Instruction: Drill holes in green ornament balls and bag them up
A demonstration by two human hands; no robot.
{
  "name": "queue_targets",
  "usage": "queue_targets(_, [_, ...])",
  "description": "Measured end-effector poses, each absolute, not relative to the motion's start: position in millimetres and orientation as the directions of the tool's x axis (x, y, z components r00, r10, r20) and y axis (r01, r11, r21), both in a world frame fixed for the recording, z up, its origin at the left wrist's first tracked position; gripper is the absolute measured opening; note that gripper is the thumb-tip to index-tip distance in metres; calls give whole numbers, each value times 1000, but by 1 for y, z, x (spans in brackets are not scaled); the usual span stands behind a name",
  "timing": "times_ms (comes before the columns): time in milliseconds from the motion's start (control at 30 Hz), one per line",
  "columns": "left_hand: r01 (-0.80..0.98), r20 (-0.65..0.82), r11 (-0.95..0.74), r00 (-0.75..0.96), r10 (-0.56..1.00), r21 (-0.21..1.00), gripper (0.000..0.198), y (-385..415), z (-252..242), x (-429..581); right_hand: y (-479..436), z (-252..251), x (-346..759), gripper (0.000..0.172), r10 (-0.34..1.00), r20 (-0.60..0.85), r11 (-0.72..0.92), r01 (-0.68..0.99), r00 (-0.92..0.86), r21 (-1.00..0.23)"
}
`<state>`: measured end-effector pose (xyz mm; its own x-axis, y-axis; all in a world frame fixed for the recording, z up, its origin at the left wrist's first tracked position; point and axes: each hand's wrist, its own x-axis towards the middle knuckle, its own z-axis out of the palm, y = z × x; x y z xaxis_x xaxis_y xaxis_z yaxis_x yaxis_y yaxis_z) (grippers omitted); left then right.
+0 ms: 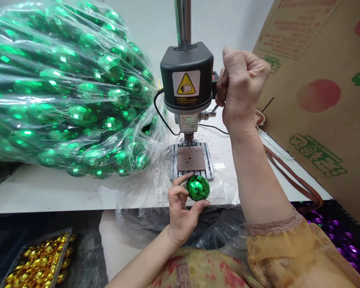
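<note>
Two hands work at a benchtop drill press (pixel 187 76), which stands between a large clear plastic bag (pixel 63 92) of green faceted baubles and a printed cardboard sheet (pixel 333 160). A tray (pixel 37 245) of gold baubles sits lower left. The raised right hand (pixel 243 88) is closed in a fist around the feed handle (pixel 213 109). The lower left hand (pixel 180 212), nearer the base plate (pixel 174 164), pinches one round green faceted bauble (pixel 198 188) between thumb and fingers, just off the plate's near edge, below the spindle.
</note>
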<state>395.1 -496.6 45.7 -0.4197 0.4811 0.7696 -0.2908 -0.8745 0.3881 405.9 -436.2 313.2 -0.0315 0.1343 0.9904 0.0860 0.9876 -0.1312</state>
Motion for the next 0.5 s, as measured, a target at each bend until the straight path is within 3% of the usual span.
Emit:
queue_targets(167, [-383, 754, -851, -419, 507, 359, 42, -496, 47, 396, -436, 313, 405, 44, 97, 995, 995, 23, -32, -97])
queue_targets(500, [-455, 760, -830, -397, 514, 323, 40, -494, 46, 397, -436, 313, 406, 48, 124, 992, 989, 80, -30, -121])
